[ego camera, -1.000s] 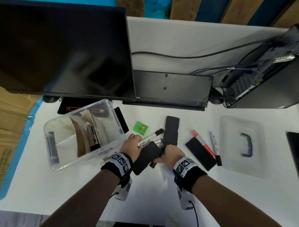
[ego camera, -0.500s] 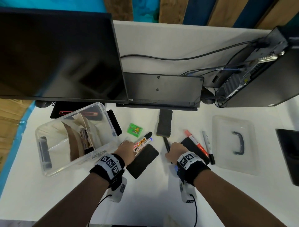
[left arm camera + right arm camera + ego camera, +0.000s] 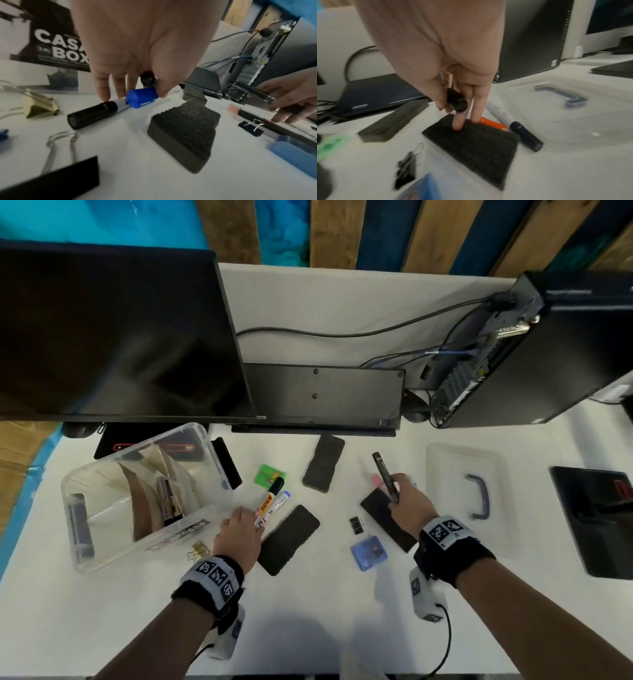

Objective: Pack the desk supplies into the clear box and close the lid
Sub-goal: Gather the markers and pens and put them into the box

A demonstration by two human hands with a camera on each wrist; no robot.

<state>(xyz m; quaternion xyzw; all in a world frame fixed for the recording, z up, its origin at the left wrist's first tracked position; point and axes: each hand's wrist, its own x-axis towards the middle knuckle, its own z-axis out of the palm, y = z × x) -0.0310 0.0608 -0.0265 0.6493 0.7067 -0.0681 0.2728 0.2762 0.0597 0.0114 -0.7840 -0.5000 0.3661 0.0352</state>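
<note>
Gripping black marker (image 3: 385, 475), right hand (image 3: 409, 501)

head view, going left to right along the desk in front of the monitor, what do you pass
clear box → gold clip → left hand holding two markers → black clip → right hand holding a black marker → lid

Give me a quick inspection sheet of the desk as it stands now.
Surface: white desk, supplies scattered across it.
Job's things: clear box open, partly filled; lid lying apart at right; three black erasers, binder clips, blue case loose on the desk.
Clutter: green packet.
Hands: left hand holds two markers; right hand holds a black marker, fingers on an eraser.
Cables: black cable running to the computer tower.
Surroundings: monitor, keyboard.
</note>
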